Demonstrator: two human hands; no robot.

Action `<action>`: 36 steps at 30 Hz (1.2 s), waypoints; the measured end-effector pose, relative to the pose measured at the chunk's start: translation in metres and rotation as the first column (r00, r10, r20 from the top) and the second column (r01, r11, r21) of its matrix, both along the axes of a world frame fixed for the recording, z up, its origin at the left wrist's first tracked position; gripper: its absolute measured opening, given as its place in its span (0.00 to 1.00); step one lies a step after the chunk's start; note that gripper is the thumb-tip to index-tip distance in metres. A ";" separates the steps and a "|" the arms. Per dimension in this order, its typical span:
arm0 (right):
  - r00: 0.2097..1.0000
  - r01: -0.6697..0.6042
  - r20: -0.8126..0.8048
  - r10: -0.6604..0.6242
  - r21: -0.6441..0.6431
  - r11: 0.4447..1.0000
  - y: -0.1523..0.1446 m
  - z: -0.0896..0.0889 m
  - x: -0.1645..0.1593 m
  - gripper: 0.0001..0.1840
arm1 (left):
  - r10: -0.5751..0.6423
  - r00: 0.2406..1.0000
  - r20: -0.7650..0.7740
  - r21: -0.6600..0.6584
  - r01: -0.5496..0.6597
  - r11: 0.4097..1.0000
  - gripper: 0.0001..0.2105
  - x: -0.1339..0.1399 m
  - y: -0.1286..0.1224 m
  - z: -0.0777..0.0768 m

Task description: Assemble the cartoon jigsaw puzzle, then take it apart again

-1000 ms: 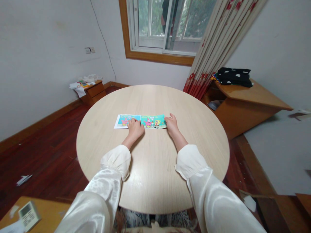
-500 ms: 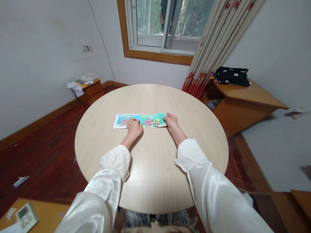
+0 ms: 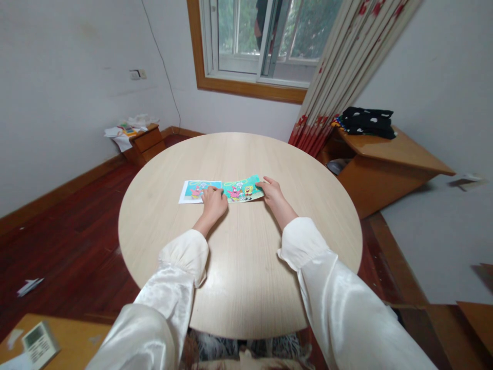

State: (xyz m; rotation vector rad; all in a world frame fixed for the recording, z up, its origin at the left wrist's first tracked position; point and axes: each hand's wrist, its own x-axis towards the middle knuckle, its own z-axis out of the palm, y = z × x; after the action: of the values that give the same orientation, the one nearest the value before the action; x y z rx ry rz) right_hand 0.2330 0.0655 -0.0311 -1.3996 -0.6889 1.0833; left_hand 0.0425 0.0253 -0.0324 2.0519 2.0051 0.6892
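Two pictures of the same cartoon figures lie side by side on the round pale table (image 3: pixel 239 267). The left one is a white-bordered cartoon picture (image 3: pixel 195 191), flat on the table. To its right is a borderless cartoon picture (image 3: pixel 239 192), its right end raised off the tabletop. My right hand (image 3: pixel 271 194) pinches that raised end, thumb on top and fingers behind. My left hand (image 3: pixel 214 201) is closed, its curled fingertips on the left edge of the borderless picture where the two meet. It covers part of the white-bordered picture.
Behind the table are a window (image 3: pixel 262 41) and a long curtain (image 3: pixel 327 77). A tilted wooden cabinet (image 3: pixel 389 164) with folded dark cloth (image 3: pixel 367 122) stands right. A small drawer unit (image 3: pixel 148 144) is back left; a white device (image 3: pixel 39 345) lies front left.
The right end of the borderless picture has risen slightly and bends more, with my right hand a little further up. My left hand stays at the join, shifted slightly right.
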 end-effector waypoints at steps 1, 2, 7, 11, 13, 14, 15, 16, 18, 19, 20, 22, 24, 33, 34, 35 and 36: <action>1.000 -0.012 -0.007 0.012 -0.001 1.000 0.000 0.001 -0.001 0.39 | -0.003 1.000 -0.001 0.002 0.003 1.000 0.15 0.000 -0.001 0.000; 1.000 -0.020 -0.012 0.020 -0.002 1.000 -0.001 0.001 -0.003 0.40 | -0.006 1.000 -0.002 0.004 0.006 1.000 0.15 0.001 -0.002 0.001; 0.999 -0.041 -0.010 0.041 -0.001 0.999 -0.004 -0.003 -0.007 0.37 | -0.008 1.000 0.003 0.011 0.008 1.000 0.16 0.001 -0.004 0.003; 0.999 -0.041 0.011 0.041 0.009 0.999 -0.004 -0.003 -0.006 0.34 | -0.009 1.000 0.014 0.020 0.008 1.000 0.17 0.001 -0.004 0.004; 0.999 -0.037 0.027 0.036 0.017 0.999 -0.003 -0.002 -0.005 0.34 | -0.009 1.000 0.021 0.024 0.008 1.000 0.17 0.001 -0.004 0.003; 0.999 -0.034 0.036 0.034 0.021 0.999 -0.003 -0.002 -0.004 0.34 | -0.009 1.000 0.025 0.027 0.008 1.000 0.17 0.001 -0.004 0.003; 0.998 -0.033 0.045 0.032 0.023 0.999 -0.003 -0.002 -0.004 0.34 | -0.009 1.000 0.029 0.030 0.008 1.000 0.18 0.001 -0.004 0.003; 0.998 -0.031 0.053 0.030 0.025 0.999 -0.002 -0.002 -0.004 0.34 | -0.009 0.999 0.032 0.033 0.008 0.999 0.18 0.001 -0.004 0.003; 0.997 -0.030 0.070 0.028 0.025 0.999 -0.002 -0.004 -0.004 0.34 | -0.011 0.999 0.039 0.040 0.009 0.999 0.18 0.001 -0.004 0.004; 0.997 -0.028 0.079 0.027 0.022 0.999 -0.001 -0.005 -0.004 0.33 | -0.011 0.999 0.042 0.043 0.009 0.999 0.18 0.001 -0.004 0.004; 0.996 -0.027 0.089 0.025 0.017 0.999 -0.001 -0.007 -0.004 0.33 | -0.011 0.999 0.045 0.046 0.009 0.999 0.18 0.001 -0.004 0.004; 0.994 -0.022 0.111 0.021 0.008 1.000 0.000 -0.009 -0.005 0.33 | -0.010 0.999 0.052 0.053 0.008 0.999 0.18 0.001 -0.004 0.003; 0.991 -0.018 0.136 0.017 0.004 1.000 0.001 -0.011 -0.004 0.33 | -0.010 0.998 0.060 0.061 0.006 0.998 0.18 0.001 -0.004 0.003; 0.971 -0.011 0.239 0.005 0.021 1.000 -0.001 -0.005 0.001 0.39 | -0.014 0.994 0.112 0.082 0.005 0.997 0.17 0.001 -0.003 0.002; 0.969 -0.015 0.247 0.009 0.023 1.000 -0.002 -0.004 0.001 0.39 | -0.018 0.993 0.119 0.086 0.008 0.996 0.17 0.001 -0.003 0.002; 0.967 -0.021 0.256 0.013 0.026 0.999 -0.002 -0.003 0.002 0.39 | -0.023 0.992 0.127 0.090 0.012 0.996 0.18 0.001 -0.003 0.002; 0.964 -0.029 0.264 0.020 0.030 0.999 -0.003 -0.001 0.003 0.39 | -0.029 0.990 0.136 0.096 0.016 0.995 0.17 0.001 -0.003 0.001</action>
State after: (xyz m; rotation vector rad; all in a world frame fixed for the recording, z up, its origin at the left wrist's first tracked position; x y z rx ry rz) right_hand 0.2358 0.0628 -0.0324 -1.5250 -0.9136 0.9078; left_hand 0.0431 0.0222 -0.0311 2.0146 1.9045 0.9107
